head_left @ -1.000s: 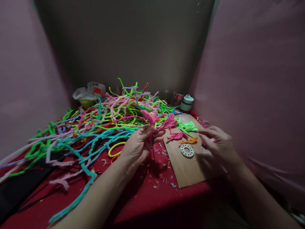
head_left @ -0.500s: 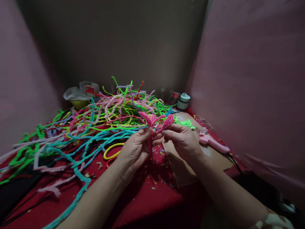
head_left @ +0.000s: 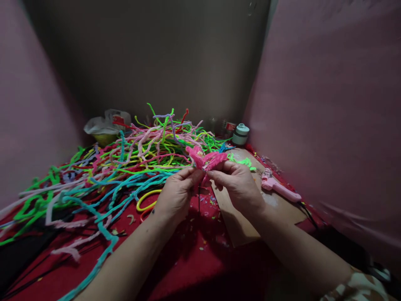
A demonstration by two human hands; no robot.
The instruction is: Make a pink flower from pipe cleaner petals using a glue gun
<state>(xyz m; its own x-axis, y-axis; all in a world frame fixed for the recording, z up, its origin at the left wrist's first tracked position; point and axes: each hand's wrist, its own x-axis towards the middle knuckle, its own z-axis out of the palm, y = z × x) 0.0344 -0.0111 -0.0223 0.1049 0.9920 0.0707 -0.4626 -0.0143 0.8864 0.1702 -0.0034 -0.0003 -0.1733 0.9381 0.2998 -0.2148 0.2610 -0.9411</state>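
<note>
Between my two hands is a pink pipe-cleaner flower [head_left: 209,159] with pale yellow bits at its centre and a thin dark stem [head_left: 199,202] pointing down. My left hand [head_left: 179,190] pinches it from the left, thumb on the near side at its base. From the other side my right hand [head_left: 239,184] grips a petal on the right between thumb and fingers. The flower is held above the red cloth, in front of a large heap of coloured pipe cleaners [head_left: 150,144]. My fingertips hide part of its base.
A pink glue gun [head_left: 280,188] lies on a cardboard sheet [head_left: 233,221] at the right. Behind it stand a pale green bottle [head_left: 240,134] and green pipe-cleaner pieces [head_left: 242,161]. A yellow ring [head_left: 147,200] lies left of my hands. A plastic bag [head_left: 102,125] sits at the back left.
The flower has turned and its petals sit closer together, showing more of the centre. My right hand has shifted slightly, its fingers closer to my left hand.
</note>
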